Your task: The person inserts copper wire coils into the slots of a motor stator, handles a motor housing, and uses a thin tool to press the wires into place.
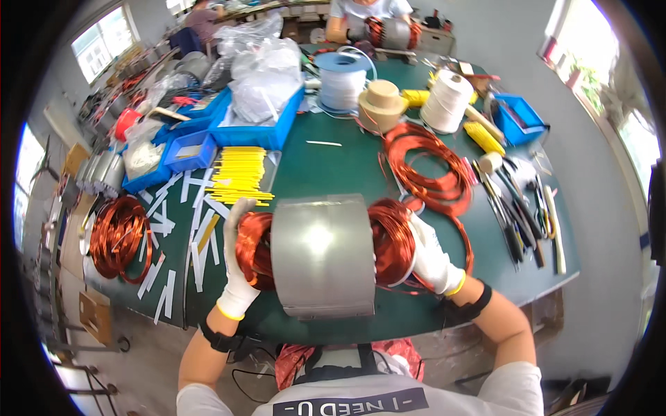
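A motor stator with a smooth grey metal shell lies on its side at the table's near edge. Bundles of copper winding bulge from its left end and its right end. My left hand, in a white glove with a yellow cuff, presses on the left winding with its fingers pointing up. On the opposite end, my gloved right hand grips the right winding, its fingertips partly hidden behind the wire. Between them the two hands hold the stator. A loop of copper wire runs beside my right hand.
Loose copper coils lie beyond the stator, another coil at left. Yellow strips and white paper strips lie left. Pliers and other tools lie right. Spools and blue bins stand farther back. Across the table, a person handles another stator.
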The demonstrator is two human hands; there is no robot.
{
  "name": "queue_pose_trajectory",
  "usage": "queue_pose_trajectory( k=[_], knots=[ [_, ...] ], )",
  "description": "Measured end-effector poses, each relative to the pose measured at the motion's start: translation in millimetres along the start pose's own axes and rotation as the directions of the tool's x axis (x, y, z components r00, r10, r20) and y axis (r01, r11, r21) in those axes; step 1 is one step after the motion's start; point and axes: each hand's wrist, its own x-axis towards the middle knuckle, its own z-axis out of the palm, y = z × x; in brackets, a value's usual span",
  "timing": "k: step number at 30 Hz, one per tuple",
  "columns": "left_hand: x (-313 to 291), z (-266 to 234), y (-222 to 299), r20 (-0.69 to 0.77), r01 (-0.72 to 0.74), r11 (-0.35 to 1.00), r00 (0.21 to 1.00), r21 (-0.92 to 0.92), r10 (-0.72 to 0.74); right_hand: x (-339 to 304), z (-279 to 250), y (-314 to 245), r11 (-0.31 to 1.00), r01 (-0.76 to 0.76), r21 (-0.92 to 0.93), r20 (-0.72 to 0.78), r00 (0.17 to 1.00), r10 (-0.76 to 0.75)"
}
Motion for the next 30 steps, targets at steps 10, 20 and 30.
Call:
queue_pose_trajectory(
  k=[10,20,30],
  knots=[
    [-18.7,15.0,-16.6,0.17,0.199,0.943,0.973,-0.267,-0.158,18.3,18.0,12.4,0.98,0.169,-0.109,-0.112,0.977,-0.181],
    [12.6,-24.5,38.5,0.676,0.87,0.318,0.493,-0.377,-0.548,1.0,12.7,-30.3,0.929,-0.231,-0.288,0.094,0.959,0.268],
    [20.1,-18.6,38.7,0.71,0.834,0.349,0.548,-0.427,-0.442,3.8,17.2,-14.1,0.964,-0.252,0.083,0.096,0.965,0.244]
  ],
)
